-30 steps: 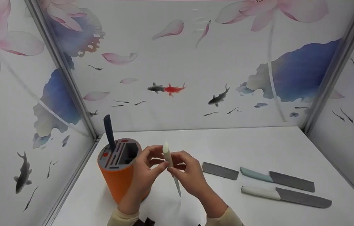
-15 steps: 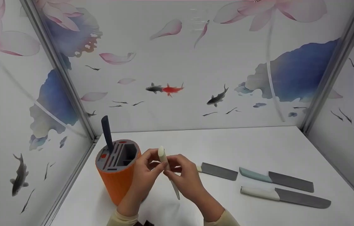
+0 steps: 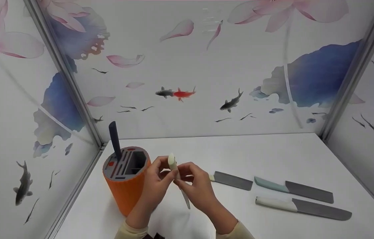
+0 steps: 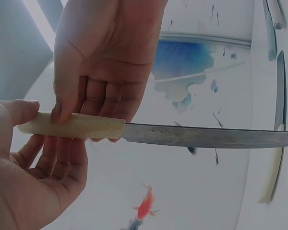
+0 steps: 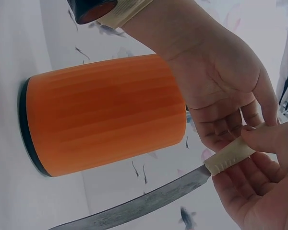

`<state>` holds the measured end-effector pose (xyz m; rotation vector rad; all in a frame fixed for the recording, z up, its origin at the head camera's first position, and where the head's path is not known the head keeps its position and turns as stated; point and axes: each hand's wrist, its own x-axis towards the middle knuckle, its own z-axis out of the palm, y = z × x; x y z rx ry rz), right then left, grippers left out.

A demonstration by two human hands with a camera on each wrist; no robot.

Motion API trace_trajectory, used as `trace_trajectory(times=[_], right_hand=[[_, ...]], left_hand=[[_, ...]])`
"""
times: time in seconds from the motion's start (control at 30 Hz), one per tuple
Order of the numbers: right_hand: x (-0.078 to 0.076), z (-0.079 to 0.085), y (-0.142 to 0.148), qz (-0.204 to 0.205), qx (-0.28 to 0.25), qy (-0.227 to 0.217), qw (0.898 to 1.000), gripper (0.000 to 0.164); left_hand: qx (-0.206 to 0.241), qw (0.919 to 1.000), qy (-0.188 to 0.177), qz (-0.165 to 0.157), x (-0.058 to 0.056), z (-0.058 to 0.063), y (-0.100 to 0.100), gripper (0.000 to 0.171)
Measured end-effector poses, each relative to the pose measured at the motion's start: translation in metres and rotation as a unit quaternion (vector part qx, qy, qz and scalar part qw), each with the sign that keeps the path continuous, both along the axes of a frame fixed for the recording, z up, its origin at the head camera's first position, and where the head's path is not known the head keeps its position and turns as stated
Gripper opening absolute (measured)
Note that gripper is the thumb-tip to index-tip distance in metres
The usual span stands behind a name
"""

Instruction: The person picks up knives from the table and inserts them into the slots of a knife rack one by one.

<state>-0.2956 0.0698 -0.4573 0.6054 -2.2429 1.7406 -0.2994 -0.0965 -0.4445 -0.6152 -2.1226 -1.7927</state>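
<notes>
A knife with a cream handle (image 3: 172, 161) is held up between both hands, its blade (image 4: 206, 136) pointing down toward the table in the head view. My left hand (image 3: 155, 181) pinches the handle near its butt end, thumb against fingers. Closer to the blade, my right hand (image 3: 198, 184) grips the same handle with thumb and fingers. Both wrist views show the blade bare. Just left of my hands stands an orange knife block (image 3: 123, 196) with a grey slotted top; one knife with a dark blue handle (image 3: 114, 139) sticks up from it.
Three knives lie on the white table (image 3: 206, 146) to the right: a cleaver (image 3: 233, 181) partly behind my right hand, one with a teal handle (image 3: 271, 185), and a longer one with a whitish handle (image 3: 276, 203). Printed panels (image 3: 187, 66) enclose the table.
Both hands and the knife have shifted slightly left, and the cream end of the cleaver behind my right hand now shows. The grip on the knife looks much the same.
</notes>
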Motion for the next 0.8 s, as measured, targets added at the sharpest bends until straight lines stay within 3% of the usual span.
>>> trace_trajectory(times=[0.5,0.8], right_hand=[[-0.001,-0.004,-0.005,0.014,-0.035,0.026,0.999,0.028],[0.005,0.005,-0.01,0.009,-0.019,0.044,0.999,0.025]], left_hand=[[-0.001,0.9996,-0.003,-0.027,0.005,0.009,-0.005,0.03],[-0.008,0.9988,-0.028,-0.038,0.009,0.016,-0.01,0.033]])
